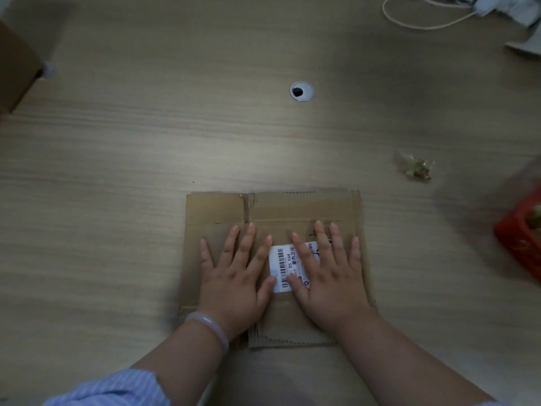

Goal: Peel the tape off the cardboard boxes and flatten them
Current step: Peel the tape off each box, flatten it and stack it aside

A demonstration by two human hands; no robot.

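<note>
While both hands press on it, the box (292,206) lies collapsed to a flat sheet on the table (146,142), directly beneath the palms and reaching a little beyond the fingertips. The left hand (234,273) is spread open, fingers straight, flat on the cardboard and gripping nothing; a pale bracelet (209,326) sits at its wrist. The right hand (328,276) is likewise open and flat, just beside the left, with its fingers lying across a white shipping label (281,259) between the two hands. No tape is plainly visible on the exposed cardboard, though what lies under the hands cannot be checked. A small crumpled clear wad (415,169), judged to be peeled tape, lies well beyond and outward of the right hand. Assessment: this box appears stripped and flattened, with the present pressing as the finishing step. Outstanding: a second cardboard box (17,71) stands upright far outward of the left hand, partly out of view, and appears not yet flattened; whether it carries tape cannot be told. A red container (521,238) sits outward of the right hand, blurred. Far ahead of the hands are a round cable hole (302,91) and a pale cord (424,22).
</note>
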